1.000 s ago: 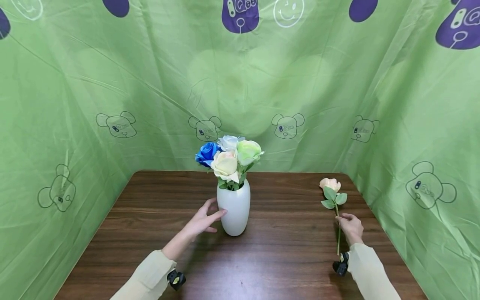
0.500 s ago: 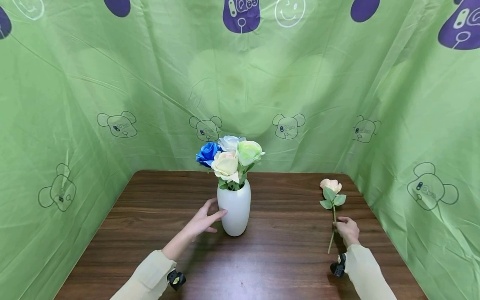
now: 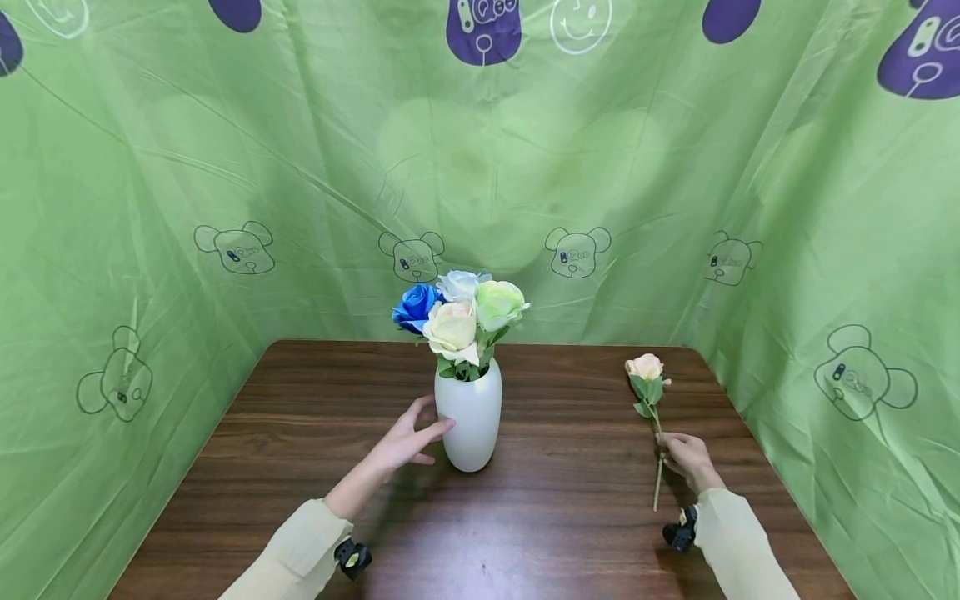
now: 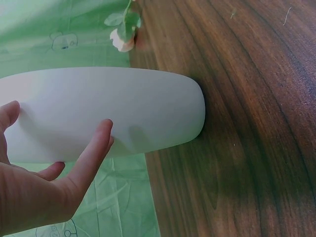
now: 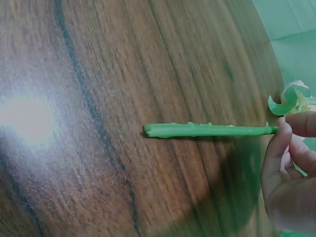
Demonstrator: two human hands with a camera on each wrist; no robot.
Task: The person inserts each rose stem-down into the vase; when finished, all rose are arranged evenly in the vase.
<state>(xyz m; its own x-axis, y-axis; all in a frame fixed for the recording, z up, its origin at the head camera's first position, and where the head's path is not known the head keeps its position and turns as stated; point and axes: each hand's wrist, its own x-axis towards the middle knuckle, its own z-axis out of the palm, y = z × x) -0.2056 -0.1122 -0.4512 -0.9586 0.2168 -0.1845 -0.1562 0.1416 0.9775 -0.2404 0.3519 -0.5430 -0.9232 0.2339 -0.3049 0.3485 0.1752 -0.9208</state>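
Observation:
A white vase stands upright on the table, holding blue, pale blue, cream and light green roses. My left hand rests against its left side, with spread fingertips touching the smooth wall. Off to the right, my right hand pinches the green stem of a single peach rose between thumb and fingers. This rose has its bloom pointing toward the back of the table, and the cut end of the stem sticks out toward the front. In the right wrist view the bloom is partly hidden behind the fingers.
A dark brown wooden table lies under everything. Green cloth printed with bear outlines hangs behind it and along both sides. Small black cameras are strapped at both wrists, over cream sleeves.
The peach rose has shifted left and turned in my right hand, its bloom now leaning left. My left hand and the vase stay where they were.

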